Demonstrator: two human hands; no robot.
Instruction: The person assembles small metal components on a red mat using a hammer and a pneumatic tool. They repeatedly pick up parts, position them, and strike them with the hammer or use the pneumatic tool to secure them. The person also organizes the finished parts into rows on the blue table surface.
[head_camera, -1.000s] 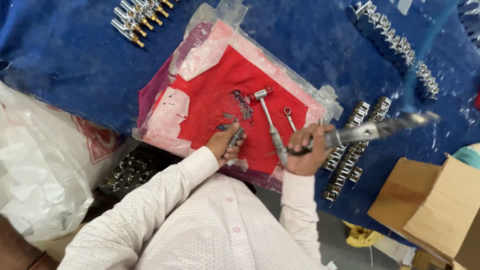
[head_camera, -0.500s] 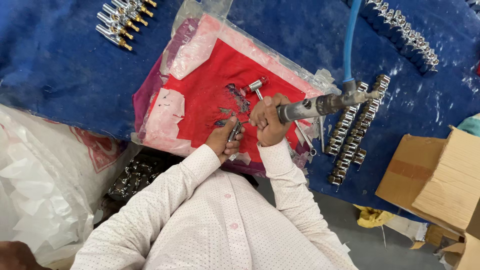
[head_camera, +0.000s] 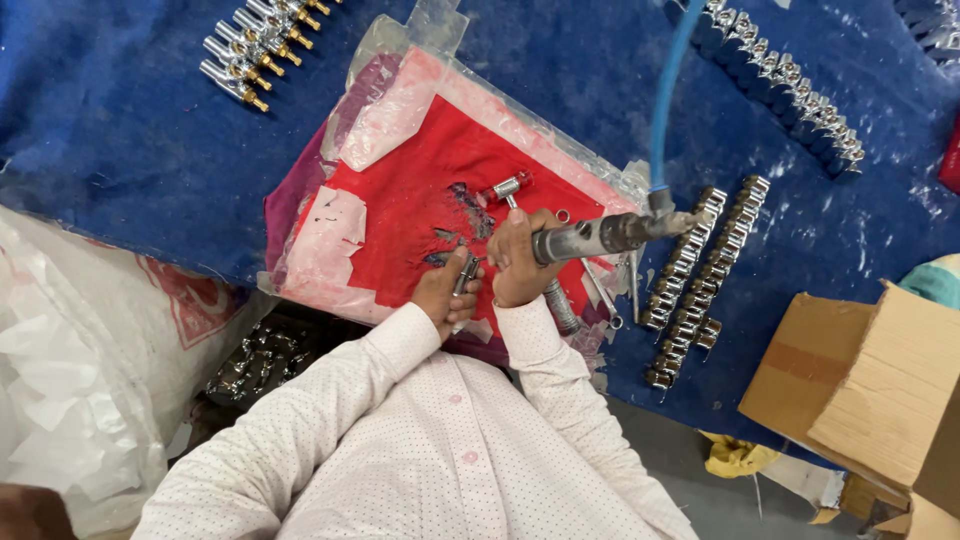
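small metal fitting (head_camera: 463, 274) upright on red pad; grey air tool (head_camera: 600, 234) — level, blue-hosed

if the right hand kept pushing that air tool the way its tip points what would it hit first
The right hand aims the air tool leftward at the small metal part pinched in the left hand. That part comes first, though depth is hard to judge.

The pneumatic tool (head_camera: 600, 235) is dull, worn grey metal, fed by a smooth blue plastic hose (head_camera: 668, 90). The small fitting (head_camera: 462, 275) looks like shiny chromed metal. The red pad (head_camera: 420, 210) is matt, scuffed and wrapped in glossy clear plastic (torn in places). The rows of fittings (head_camera: 700, 270) to the right gleam chrome on rough blue cloth (head_camera: 120, 130). Matt brown cardboard box (head_camera: 870, 380).
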